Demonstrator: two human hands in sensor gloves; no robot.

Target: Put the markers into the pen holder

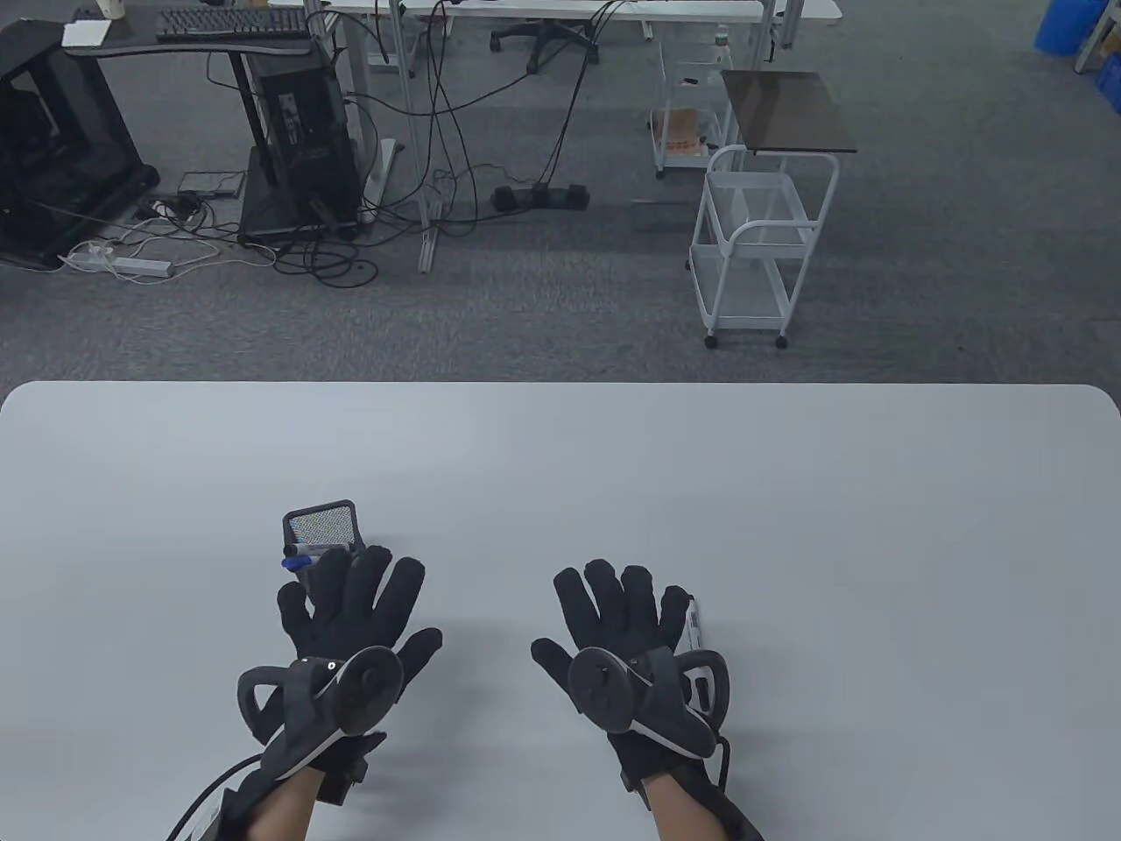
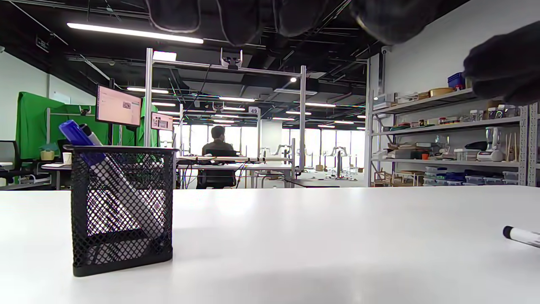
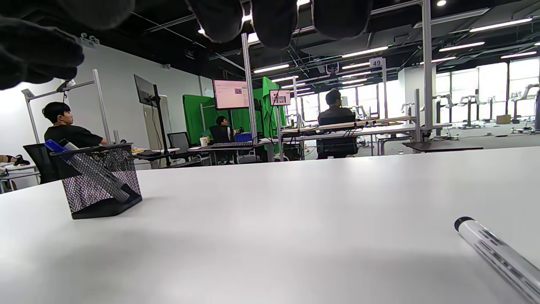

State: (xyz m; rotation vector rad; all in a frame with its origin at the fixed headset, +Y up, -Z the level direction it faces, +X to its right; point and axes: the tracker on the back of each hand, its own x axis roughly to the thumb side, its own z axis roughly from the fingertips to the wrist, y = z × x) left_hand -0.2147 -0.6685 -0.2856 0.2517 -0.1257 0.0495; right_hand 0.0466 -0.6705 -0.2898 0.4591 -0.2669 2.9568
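A black mesh pen holder (image 1: 322, 526) stands on the white table (image 1: 788, 491), just beyond my left hand (image 1: 355, 604). It also shows in the left wrist view (image 2: 122, 211) and the right wrist view (image 3: 99, 181). Two markers lean inside it, one with a blue cap (image 2: 78, 133), one with a dark cap (image 2: 86, 128). My left hand is open, fingers spread, holding nothing. My right hand (image 1: 617, 613) is open and flat, holding nothing. A white marker (image 1: 692, 624) lies on the table by its right edge; it also shows in the right wrist view (image 3: 498, 253) and the left wrist view (image 2: 521, 235).
The table's far edge (image 1: 560, 384) runs across the middle of the table view. Beyond it are grey carpet, a white rolling cart (image 1: 757, 245), desks and cables.
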